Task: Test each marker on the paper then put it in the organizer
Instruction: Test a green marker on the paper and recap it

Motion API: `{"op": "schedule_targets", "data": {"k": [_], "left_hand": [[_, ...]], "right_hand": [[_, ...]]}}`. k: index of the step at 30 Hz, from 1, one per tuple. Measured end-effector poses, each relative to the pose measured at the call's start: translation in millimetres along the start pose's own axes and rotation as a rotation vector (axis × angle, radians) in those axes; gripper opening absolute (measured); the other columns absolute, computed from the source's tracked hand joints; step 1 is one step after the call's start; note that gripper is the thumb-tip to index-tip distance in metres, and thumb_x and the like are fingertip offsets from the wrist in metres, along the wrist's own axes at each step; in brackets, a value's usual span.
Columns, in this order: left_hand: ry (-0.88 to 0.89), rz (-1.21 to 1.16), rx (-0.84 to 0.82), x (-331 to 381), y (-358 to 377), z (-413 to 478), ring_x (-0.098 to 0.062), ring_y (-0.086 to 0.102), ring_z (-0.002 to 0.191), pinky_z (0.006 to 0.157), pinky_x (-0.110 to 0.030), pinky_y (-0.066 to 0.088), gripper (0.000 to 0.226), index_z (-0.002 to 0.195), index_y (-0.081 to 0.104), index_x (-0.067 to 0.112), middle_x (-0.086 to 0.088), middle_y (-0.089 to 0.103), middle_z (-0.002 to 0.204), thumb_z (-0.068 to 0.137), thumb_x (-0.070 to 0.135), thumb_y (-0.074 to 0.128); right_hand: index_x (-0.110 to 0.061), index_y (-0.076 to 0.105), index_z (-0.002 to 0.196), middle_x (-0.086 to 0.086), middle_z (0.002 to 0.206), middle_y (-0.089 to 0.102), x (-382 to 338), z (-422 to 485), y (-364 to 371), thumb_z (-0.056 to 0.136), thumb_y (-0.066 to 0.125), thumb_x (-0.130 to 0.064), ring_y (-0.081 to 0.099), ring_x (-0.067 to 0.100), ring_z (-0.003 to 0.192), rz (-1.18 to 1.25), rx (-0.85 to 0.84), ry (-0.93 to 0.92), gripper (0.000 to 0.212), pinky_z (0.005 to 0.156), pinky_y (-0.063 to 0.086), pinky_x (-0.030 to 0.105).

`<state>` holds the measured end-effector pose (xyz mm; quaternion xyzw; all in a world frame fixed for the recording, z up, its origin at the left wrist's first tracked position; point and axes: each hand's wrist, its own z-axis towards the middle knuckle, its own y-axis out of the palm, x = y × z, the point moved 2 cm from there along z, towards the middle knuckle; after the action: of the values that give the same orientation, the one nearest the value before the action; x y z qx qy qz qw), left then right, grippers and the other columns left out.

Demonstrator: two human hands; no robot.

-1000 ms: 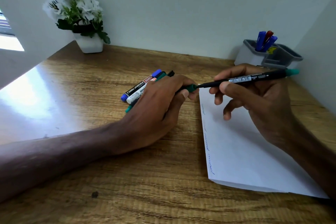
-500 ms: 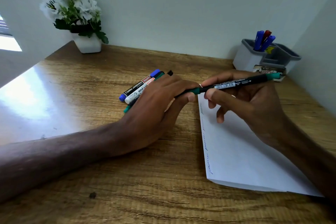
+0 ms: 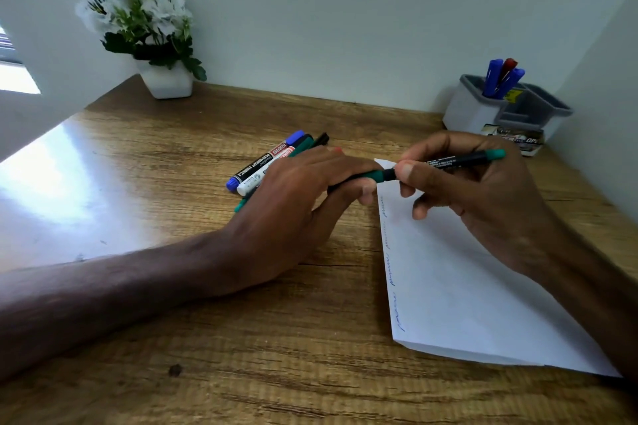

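- The green marker (image 3: 459,159) lies nearly level above the far left corner of the paper (image 3: 466,293), held between both hands.
- The right hand (image 3: 490,207) pinches its black barrel between thumb and curled fingers. The left hand (image 3: 297,207) pinches the green cap (image 3: 374,176) at the tip end.
- Cap and barrel meet, but I cannot tell whether the cap is fully seated.
- Judged by its look, the marker is light, stiff and smooth plastic. Mid-barrel is the safe hold. The cap likely needs a straight push or pull, and a tilted one could slip.
- The paper is thin and loose, with faint scribbles down its left edge. It would probably slide if dragged on.
- The organizer (image 3: 466,114) stands at 2 o'clock from the hands, in the desk's far right corner. Blue and red markers (image 3: 500,78) stand in its left compartment, and the others look free.
- A small printed pack (image 3: 514,141) sits just in front of it, and the side wall (image 3: 607,97) is close at 3 o'clock, so an approach from above looks easiest.
- The loose markers (image 3: 262,167) lie at 11 o'clock of the left hand, partly under it.
- The desk (image 3: 207,338) has open room at 9 o'clock, and a potted plant (image 3: 152,31) stands far off at 11 o'clock.
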<state>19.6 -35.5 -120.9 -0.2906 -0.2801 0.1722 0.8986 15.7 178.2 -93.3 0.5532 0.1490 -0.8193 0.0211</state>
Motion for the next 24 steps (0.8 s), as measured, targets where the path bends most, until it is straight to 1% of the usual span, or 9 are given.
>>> {"op": "schedule_targets", "data": {"k": [3,5,9,11,13,17,19,21,24], "left_hand": [[0.01,0.002,-0.002,0.6,0.0,-0.3,-0.007,0.071,0.096,0.095,-0.016,0.048,0.018,0.114,0.074,0.016,0.008,0.076,0.096,0.103,0.015,0.06],[0.008,-0.009,-0.009,-0.3,0.6,0.0,-0.004,0.07,0.094,0.1,-0.014,0.045,0.019,0.115,0.075,0.013,0.009,0.076,0.093,0.103,0.014,0.06],[-0.009,-0.004,-0.021,-1.7,-0.3,0.0,0.004,0.066,0.085,0.092,-0.003,0.035,0.018,0.109,0.076,0.01,0.009,0.075,0.088,0.102,0.013,0.061],[-0.01,-0.005,-0.002,-1.9,-1.7,-0.5,0.01,0.064,0.086,0.089,-0.006,0.04,0.016,0.107,0.077,0.012,0.01,0.075,0.09,0.102,0.013,0.061],[-0.015,0.014,0.004,-0.9,-0.6,0.0,0.009,0.064,0.087,0.085,-0.01,0.046,0.016,0.11,0.076,0.014,0.01,0.075,0.092,0.102,0.014,0.061],[-0.031,0.062,0.023,2.4,0.9,2.6,0.018,0.057,0.08,0.073,-0.003,0.038,0.014,0.106,0.076,0.015,0.015,0.072,0.096,0.101,0.019,0.064],[-0.048,0.073,0.069,3.4,0.1,3.4,0.012,0.061,0.081,0.071,-0.006,0.042,0.019,0.11,0.076,0.019,0.021,0.069,0.096,0.098,0.03,0.066],[-0.07,0.064,0.114,3.7,-2.7,4.8,0.007,0.064,0.079,0.068,-0.008,0.044,0.021,0.109,0.077,0.02,0.021,0.07,0.094,0.095,0.035,0.07],[-0.109,0.018,0.193,6.1,-3.0,8.4,-0.009,0.068,0.074,0.062,-0.025,0.051,0.021,0.106,0.078,0.023,0.008,0.076,0.09,0.09,0.037,0.075]], "right_hand": [[-0.008,0.077,0.091,0.01,0.079,0.076,2.9,0.1,-2.1,0.074,0.079,-0.02,0.072,0.023,0.067,-0.002,0.015,0.004,0.021,0.056,0.058,0.025],[-0.008,0.077,0.091,0.01,0.077,0.076,4.8,0.1,-1.8,0.072,0.079,-0.02,0.071,0.022,0.065,-0.006,0.015,0.002,0.022,0.057,0.058,0.025],[-0.005,0.076,0.093,0.011,0.078,0.076,1.7,1.7,2.1,0.074,0.079,-0.017,0.072,0.02,0.064,-0.024,-0.019,-0.028,0.022,0.059,0.06,0.025],[-0.004,0.076,0.094,0.009,0.079,0.077,-1.8,2.9,3.4,0.076,0.079,-0.015,0.073,0.02,0.065,-0.059,-0.036,-0.057,0.021,0.06,0.06,0.025],[-0.003,0.077,0.097,0.007,0.082,0.078,-5.5,3.1,1.8,0.079,0.079,-0.013,0.074,0.021,0.068,-0.109,-0.042,-0.083,0.02,0.06,0.059,0.024],[-0.003,0.078,0.101,0.006,0.09,0.08,-9.5,4.1,-11.5,0.079,0.082,-0.012,0.077,0.023,0.08,-0.159,-0.05,-0.047,0.025,0.065,0.063,0.029],[-0.003,0.079,0.102,0.007,0.093,0.08,-10.6,3.7,-20.8,0.077,0.084,-0.009,0.077,0.023,0.085,-0.142,-0.058,0.006,0.027,0.07,0.065,0.033],[-0.002,0.079,0.102,0.005,0.092,0.081,-11.9,2.9,-27.5,0.075,0.085,-0.007,0.077,0.021,0.084,-0.161,-0.061,0.022,0.028,0.074,0.065,0.032],[-0.012,0.081,0.1,-0.007,0.088,0.081,-14.9,1.3,-29.1,0.075,0.089,-0.017,0.076,0.007,0.08,-0.42,-0.038,-0.076,0.027,0.075,0.062,0.023]]}}
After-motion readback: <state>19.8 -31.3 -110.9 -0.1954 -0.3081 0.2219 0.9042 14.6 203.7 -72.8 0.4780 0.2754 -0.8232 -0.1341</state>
